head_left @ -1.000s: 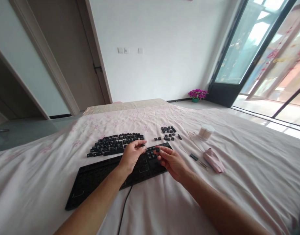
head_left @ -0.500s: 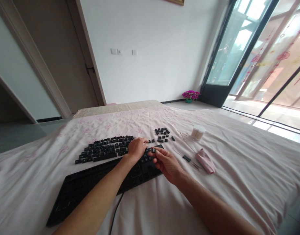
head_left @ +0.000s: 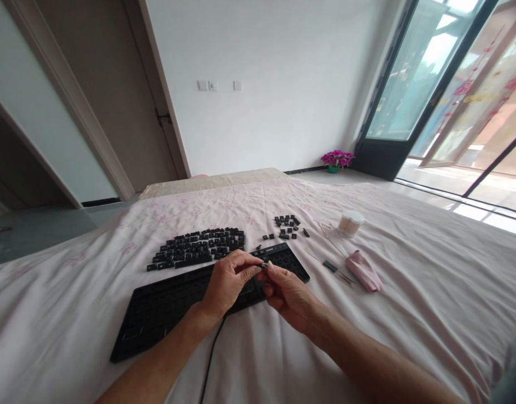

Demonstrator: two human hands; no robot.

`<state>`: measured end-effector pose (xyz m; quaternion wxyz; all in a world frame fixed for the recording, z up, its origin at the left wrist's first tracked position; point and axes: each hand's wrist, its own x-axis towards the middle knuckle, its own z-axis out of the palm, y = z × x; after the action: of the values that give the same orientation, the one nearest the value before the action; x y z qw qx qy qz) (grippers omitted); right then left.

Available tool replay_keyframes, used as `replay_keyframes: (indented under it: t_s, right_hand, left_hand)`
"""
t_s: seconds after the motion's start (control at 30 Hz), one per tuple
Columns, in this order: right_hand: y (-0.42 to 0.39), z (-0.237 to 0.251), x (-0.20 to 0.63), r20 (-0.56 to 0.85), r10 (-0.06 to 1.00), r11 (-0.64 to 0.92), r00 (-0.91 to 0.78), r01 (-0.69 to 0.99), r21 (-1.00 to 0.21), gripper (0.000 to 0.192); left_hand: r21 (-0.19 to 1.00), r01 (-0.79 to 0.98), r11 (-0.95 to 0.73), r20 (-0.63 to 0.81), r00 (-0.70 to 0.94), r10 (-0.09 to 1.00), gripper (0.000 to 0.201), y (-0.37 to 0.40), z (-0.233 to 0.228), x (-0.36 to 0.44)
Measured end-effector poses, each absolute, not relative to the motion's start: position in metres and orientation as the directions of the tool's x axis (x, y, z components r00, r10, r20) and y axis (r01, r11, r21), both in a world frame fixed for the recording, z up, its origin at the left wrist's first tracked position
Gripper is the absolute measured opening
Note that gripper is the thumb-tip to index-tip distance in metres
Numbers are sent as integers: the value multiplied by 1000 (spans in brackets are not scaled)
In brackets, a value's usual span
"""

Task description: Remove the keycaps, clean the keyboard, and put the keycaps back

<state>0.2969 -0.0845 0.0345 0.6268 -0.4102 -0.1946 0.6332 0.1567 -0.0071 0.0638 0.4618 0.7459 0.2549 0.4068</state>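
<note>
My left hand (head_left: 229, 279) and my right hand (head_left: 286, 290) meet above a black keyboard (head_left: 167, 308), fingertips pinched together on one small black keycap (head_left: 263, 266). Fingers cover most of that keycap. The keyboard lies tilted on the bedsheet, its key bed mostly bare of caps, with part of its middle behind my hands. Beyond it, loose black keycaps (head_left: 199, 247) sit in rows on the left, and a smaller cluster of keycaps (head_left: 286, 221) lies to the right.
Right of the keyboard are a tub of cotton swabs (head_left: 351, 223), loose swabs (head_left: 324, 226), a folded pink cloth (head_left: 363, 271) and a small dark block (head_left: 330, 266) near thin sticks. A cable (head_left: 211, 359) runs toward me over the wrinkled sheet (head_left: 266, 365).
My left hand has drawn back from the loose keycaps beyond the keyboard and come to my right hand, joining it on the keycap. The view has shifted slightly.
</note>
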Motion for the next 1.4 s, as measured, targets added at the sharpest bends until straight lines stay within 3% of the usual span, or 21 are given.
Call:
replay_keyframes:
  t_s: [0.27,0.43,0.57,0.83,0.93,1.0,1.1,1.27,1.4]
  right_hand:
    - [-92,36,285,-275,959,-193,65,-562,-805,38]
    - [-93,39,286,-291,955,-219,64,-514,-829,37]
    - [-91,41,294,-229,970,-181,86,-379,-908,35]
    - [-91,39,304,-251,947,-281,-200,-139,-950,32]
    - [-87,40,311,-201,972,-208,-118,-48,-977,29]
    - [-80,39,324,-131,989,-135,65,47,-990,25]
    - [-66,31,354,16,960,-51,279,230,-972,22]
    - [-52,15,394,187,941,32,281,479,-877,22]
    - [-51,14,402,217,942,51,257,528,-848,22]
  left_hand:
    - [933,-38,-358,332,476,814,5,-17,52,141]
    - [911,8,-413,362,468,806,6,-19,44,136]
    - [895,41,-445,373,480,794,4,-23,46,130]
    - [868,64,-492,363,594,718,3,-33,44,113]
    - [812,133,-569,381,617,688,12,-32,38,102]
    - [753,204,-625,413,594,691,19,-27,35,90]
    - [602,352,-717,493,542,680,15,-13,27,65]
    - [403,556,-727,577,462,673,17,8,11,27]
    - [329,631,-703,603,433,670,20,13,5,17]
